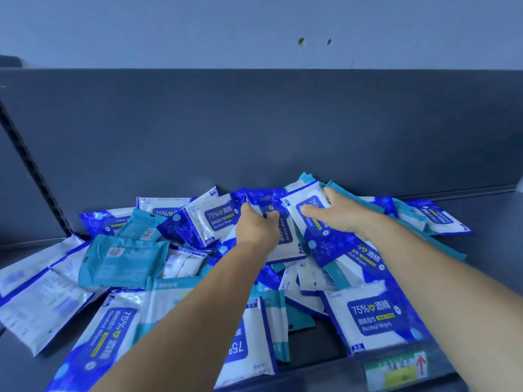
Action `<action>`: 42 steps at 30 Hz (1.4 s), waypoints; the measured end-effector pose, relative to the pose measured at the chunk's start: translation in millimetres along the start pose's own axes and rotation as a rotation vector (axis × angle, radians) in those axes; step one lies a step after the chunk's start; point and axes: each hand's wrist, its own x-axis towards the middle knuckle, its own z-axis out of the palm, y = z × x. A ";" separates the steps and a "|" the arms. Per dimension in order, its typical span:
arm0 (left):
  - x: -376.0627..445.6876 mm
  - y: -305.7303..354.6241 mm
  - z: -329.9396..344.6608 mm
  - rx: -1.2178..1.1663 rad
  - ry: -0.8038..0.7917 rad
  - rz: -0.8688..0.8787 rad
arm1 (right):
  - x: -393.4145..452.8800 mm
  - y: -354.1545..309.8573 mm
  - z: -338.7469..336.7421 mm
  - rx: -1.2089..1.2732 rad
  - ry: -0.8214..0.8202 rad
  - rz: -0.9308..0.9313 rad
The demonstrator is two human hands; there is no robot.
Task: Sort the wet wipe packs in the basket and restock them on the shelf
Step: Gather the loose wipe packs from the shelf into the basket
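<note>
On the dark grey shelf [467,216], a loose heap of wet wipe packs [198,278] is spread against the back panel [254,123]. Blue-and-white alcohol wipe packs are mixed with teal packs [121,264], lying flat, tilted and overlapping at all angles. Both bare arms are stretched out over the heap. A blue pack [263,202] at the top of the pile is grasped by the left hand [259,227], with the fingers curled round its edge. A white-and-blue pack [311,219] just beside it is touched by the right hand [336,213], laid on it with fingers spread and fairly straight, the thumb pointing left. A price label [396,369] with a red arrow is fixed to the shelf's front edge at the lower right.
</note>
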 end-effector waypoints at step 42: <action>-169.4 66.1 19.3 -0.454 -0.670 0.522 | -251.7 30.1 -61.0 0.779 0.573 -0.255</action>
